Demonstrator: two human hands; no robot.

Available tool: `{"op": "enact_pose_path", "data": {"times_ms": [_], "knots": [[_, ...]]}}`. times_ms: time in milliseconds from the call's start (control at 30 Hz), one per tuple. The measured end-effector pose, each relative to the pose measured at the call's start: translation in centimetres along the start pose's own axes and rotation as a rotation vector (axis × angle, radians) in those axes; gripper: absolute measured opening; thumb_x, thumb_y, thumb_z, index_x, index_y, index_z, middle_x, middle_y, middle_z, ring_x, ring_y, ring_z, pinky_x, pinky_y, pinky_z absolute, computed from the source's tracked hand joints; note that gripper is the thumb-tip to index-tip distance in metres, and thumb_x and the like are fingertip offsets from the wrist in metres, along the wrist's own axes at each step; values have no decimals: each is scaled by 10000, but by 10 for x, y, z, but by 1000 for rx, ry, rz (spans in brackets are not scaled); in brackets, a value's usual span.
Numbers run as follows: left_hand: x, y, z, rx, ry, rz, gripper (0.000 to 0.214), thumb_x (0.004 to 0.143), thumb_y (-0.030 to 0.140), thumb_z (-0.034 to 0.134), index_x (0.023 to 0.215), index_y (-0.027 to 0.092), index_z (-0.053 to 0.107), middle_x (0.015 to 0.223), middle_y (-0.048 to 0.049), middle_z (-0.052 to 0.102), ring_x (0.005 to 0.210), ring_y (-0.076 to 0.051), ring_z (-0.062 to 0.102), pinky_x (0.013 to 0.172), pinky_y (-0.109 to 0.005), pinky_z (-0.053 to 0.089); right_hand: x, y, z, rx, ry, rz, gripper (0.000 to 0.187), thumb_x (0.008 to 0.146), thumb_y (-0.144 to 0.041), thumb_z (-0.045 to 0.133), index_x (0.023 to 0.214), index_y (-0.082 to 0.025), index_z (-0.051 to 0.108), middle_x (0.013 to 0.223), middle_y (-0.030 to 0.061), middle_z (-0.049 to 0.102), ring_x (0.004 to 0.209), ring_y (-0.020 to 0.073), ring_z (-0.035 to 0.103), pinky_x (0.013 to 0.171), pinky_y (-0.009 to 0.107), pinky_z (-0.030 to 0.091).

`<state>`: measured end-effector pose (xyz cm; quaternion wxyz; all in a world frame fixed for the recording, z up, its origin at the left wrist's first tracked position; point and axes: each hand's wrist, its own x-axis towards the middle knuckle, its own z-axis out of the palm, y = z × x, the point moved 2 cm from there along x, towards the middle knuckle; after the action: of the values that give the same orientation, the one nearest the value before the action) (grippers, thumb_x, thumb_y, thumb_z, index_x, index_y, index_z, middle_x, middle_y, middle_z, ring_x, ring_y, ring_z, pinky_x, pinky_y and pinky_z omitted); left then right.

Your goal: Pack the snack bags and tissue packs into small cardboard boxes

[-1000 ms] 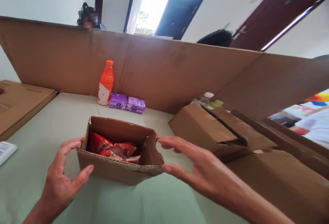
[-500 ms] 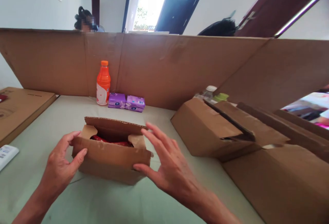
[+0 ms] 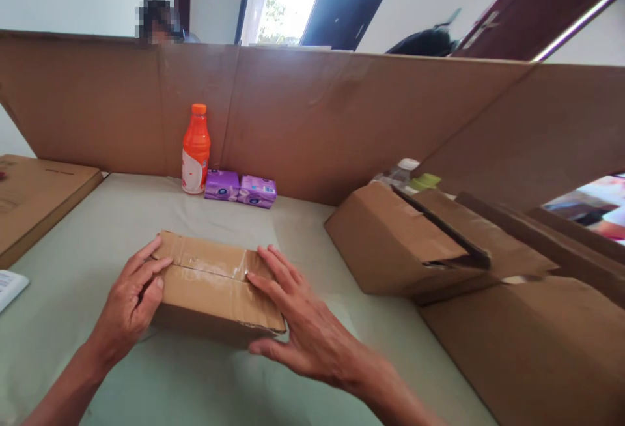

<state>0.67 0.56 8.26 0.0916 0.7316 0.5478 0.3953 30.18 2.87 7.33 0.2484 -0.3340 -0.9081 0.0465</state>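
Observation:
A small cardboard box (image 3: 209,289) lies on the pale green table (image 3: 73,263) in front of me, its top flaps folded flat and meeting along a taped seam. My left hand (image 3: 129,302) grips the box's left end, fingers curled over the top edge. My right hand (image 3: 303,328) lies flat on the right side of the lid, fingers spread, thumb down by the front corner. The contents are hidden under the flaps.
An orange bottle (image 3: 196,149) and two purple packets (image 3: 240,188) stand against a tall cardboard wall (image 3: 342,120). Larger cardboard boxes (image 3: 415,243) crowd the right side, bottle caps showing behind them. A flat carton (image 3: 34,195) and a white device (image 3: 10,286) lie left. A person's head shows beyond the wall.
The box was open, showing red packets; my hands have folded the flaps down and now press on the closed lid.

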Motion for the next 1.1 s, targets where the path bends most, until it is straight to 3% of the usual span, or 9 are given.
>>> {"op": "enact_pose_path", "data": {"times_ms": [67, 200, 300, 500, 667, 767, 833, 900, 1100], "knots": [[1, -4, 0, 2, 27, 13, 342, 975, 314, 434, 1166, 191, 689, 1456, -122, 562, 1310, -273, 573, 1098, -480, 486, 9, 6, 4, 45, -27, -5, 712, 841, -642, 649, 1316, -128, 524, 1584, 275, 265, 1509, 419, 155, 1115, 637, 346], [3, -14, -1, 20, 78, 56, 318, 963, 335, 472, 1167, 230, 693, 1467, -80, 559, 1312, -285, 571, 1125, -495, 458, 24, 14, 1, 149, 7, -46, 730, 734, -605, 751, 1270, -154, 545, 1469, 246, 405, 1426, 385, 321, 1121, 596, 351], [5, -12, 8, -1, 67, 107, 315, 951, 322, 493, 1184, 245, 690, 1485, -70, 546, 1319, -297, 566, 1129, -505, 453, 11, 11, -8, 139, 34, 0, 800, 678, -574, 788, 1332, -195, 527, 1431, 207, 423, 1354, 373, 382, 1090, 584, 382], [11, 53, 64, -187, -168, 177, 354, 990, 310, 445, 1266, 248, 657, 1516, -86, 515, 1354, -271, 541, 1101, -481, 484, -98, -21, -42, -114, 116, 281, 793, 765, -466, 755, 1458, -266, 425, 1490, 178, 349, 1346, 386, 391, 1020, 561, 465], [13, 115, 118, -290, -444, 251, 567, 981, 394, 497, 1517, 236, 402, 1622, -139, 336, 1478, -312, 360, 1119, -537, 444, -188, -34, -72, -536, 303, 597, 599, 887, -483, 601, 1426, -266, 450, 1363, 183, 470, 1172, 378, 524, 889, 541, 526], [2, 132, 136, -342, -576, 278, 579, 936, 304, 548, 1499, 255, 425, 1640, -146, 288, 1431, -332, 438, 898, -447, 623, -213, -26, -78, -781, 371, 774, 594, 919, -553, 521, 1377, -177, 499, 1252, 228, 521, 1096, 415, 551, 865, 593, 507], [-9, 131, 143, -375, -637, 255, 564, 894, 211, 552, 1452, 253, 485, 1632, -166, 298, 1319, -323, 571, 683, -342, 660, -217, -13, -76, -877, 411, 862, 621, 934, -570, 483, 1352, -112, 521, 1250, 267, 524, 1132, 449, 534, 895, 621, 483], [-21, 121, 148, -375, -667, 232, 528, 867, 158, 543, 1390, 230, 552, 1612, -188, 332, 1244, -311, 633, 605, -300, 645, -213, 3, -72, -916, 472, 932, 639, 949, -561, 461, 1362, -76, 513, 1308, 300, 509, 1192, 467, 507, 920, 630, 467], [-59, 60, 153, -267, -632, 139, 448, 824, 157, 593, 1260, 235, 662, 1548, -148, 460, 1281, -306, 608, 915, -430, 613, -203, 25, -66, -991, 641, 976, 824, 936, -659, 457, 1454, -19, 436, 1386, 340, 500, 1198, 489, 539, 866, 617, 493]]}}
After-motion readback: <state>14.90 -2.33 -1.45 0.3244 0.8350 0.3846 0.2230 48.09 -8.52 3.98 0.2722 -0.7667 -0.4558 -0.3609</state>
